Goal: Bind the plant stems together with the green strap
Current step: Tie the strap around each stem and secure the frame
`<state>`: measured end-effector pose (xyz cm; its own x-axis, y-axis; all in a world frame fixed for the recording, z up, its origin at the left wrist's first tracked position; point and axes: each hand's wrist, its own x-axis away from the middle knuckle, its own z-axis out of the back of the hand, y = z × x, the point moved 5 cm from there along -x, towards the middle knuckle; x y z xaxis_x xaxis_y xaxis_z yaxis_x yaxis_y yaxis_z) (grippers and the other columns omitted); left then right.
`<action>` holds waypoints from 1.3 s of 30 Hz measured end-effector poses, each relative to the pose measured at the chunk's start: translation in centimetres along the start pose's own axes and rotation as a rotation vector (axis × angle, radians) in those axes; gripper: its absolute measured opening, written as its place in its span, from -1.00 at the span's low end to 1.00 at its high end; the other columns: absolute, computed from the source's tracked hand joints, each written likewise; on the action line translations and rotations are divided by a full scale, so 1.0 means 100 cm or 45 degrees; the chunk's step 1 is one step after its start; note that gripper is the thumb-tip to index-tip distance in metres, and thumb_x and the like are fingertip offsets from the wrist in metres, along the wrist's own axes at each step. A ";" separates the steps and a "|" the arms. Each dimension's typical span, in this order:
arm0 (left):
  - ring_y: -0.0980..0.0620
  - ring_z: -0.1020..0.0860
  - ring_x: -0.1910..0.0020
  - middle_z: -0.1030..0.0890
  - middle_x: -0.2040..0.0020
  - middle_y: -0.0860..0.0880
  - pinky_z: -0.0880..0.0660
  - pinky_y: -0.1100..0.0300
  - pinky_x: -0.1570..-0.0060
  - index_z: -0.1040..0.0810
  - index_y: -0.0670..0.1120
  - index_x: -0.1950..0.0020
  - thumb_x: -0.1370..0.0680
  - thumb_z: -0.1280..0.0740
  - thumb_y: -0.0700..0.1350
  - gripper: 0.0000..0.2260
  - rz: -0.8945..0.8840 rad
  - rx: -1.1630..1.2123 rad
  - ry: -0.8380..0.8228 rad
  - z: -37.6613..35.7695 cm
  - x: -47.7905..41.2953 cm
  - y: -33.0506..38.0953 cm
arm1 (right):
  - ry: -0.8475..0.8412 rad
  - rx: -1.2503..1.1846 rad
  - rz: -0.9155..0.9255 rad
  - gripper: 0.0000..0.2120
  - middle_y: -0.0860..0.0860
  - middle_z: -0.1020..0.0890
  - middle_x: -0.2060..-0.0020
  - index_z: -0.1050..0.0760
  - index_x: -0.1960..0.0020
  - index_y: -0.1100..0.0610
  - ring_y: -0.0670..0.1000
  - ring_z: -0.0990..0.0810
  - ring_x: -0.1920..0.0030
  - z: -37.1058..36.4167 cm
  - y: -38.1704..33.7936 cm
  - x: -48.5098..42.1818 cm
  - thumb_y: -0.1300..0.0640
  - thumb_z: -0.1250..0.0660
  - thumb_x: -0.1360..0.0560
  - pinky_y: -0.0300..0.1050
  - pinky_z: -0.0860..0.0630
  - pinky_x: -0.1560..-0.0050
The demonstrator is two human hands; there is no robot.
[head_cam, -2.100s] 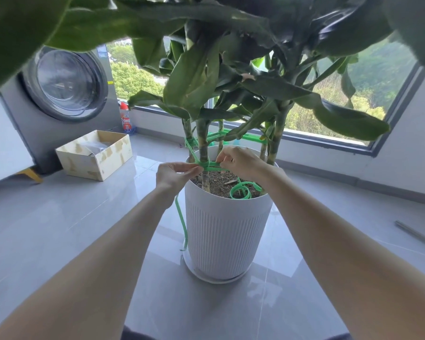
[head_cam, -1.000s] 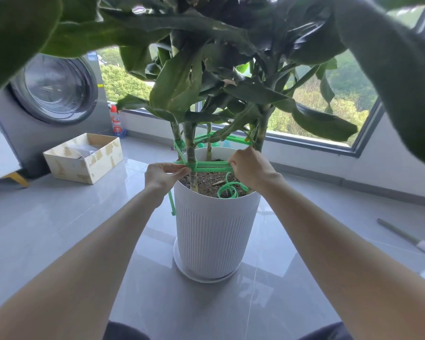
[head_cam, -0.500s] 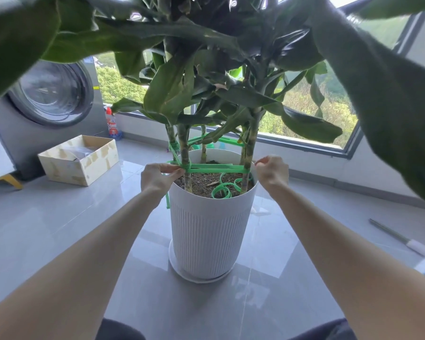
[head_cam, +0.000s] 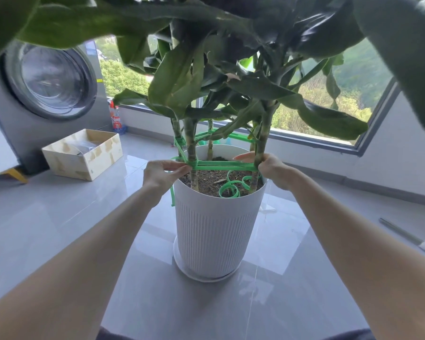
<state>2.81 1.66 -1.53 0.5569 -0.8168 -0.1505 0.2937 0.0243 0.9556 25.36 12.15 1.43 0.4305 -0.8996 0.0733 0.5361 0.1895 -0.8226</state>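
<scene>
Right hand [head_cam: 273, 171] shifted rightward — it & left hand [head_cam: 163, 173] pinch strap [head_cam: 223, 165].

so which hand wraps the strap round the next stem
Probably right. The right hand holds the green strap at the right front stem, beside the loose coil; the left hand pinches it at the left stem.

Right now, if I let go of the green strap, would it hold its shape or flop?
Probably floppy yet springy: the green strap has spare length curled in coils on the soil, and a tail drooping beside the pot. It likely slackens if released, since the left hand and right hand hold it taut between stems.
</scene>
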 end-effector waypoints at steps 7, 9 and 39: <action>0.27 -0.52 0.18 -0.61 0.23 0.12 -0.37 0.26 -0.05 -0.68 -0.08 0.04 -0.38 -0.52 -0.10 -0.82 -0.008 0.018 -0.039 0.000 -0.003 -0.001 | -0.039 0.213 -0.039 -0.42 0.13 -0.45 -0.26 -0.50 -0.20 0.10 0.16 -0.36 -0.32 0.002 0.011 -0.009 0.56 0.07 -0.46 0.02 -0.32 -0.34; 0.30 -0.51 0.19 -0.61 0.22 0.12 -0.37 0.27 -0.04 -0.68 -0.09 0.03 -0.38 -0.51 -0.10 -0.80 -0.010 0.023 -0.043 0.000 -0.003 -0.001 | 0.008 0.306 -0.038 -0.47 0.12 -0.47 -0.20 -0.49 -0.04 -0.07 0.19 -0.36 -0.29 0.005 0.018 -0.016 0.48 0.04 -0.48 0.12 -0.35 -0.34; 0.07 -0.53 0.09 -0.64 0.14 -0.02 -0.41 0.17 -0.13 -0.67 -0.05 0.05 -0.38 -0.52 -0.10 -0.83 0.052 0.033 0.004 -0.001 0.004 0.003 | 0.451 0.183 0.167 -0.79 -0.04 -0.49 0.45 -0.65 0.10 0.22 -0.07 -0.30 0.44 0.033 0.019 0.006 0.19 -0.27 -0.58 -0.25 -0.23 0.42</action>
<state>3.21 1.42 -1.32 0.5702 -0.8138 -0.1119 0.2503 0.0425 0.9672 29.07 13.27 1.76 0.2384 -0.9392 -0.2471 0.6001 0.3425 -0.7229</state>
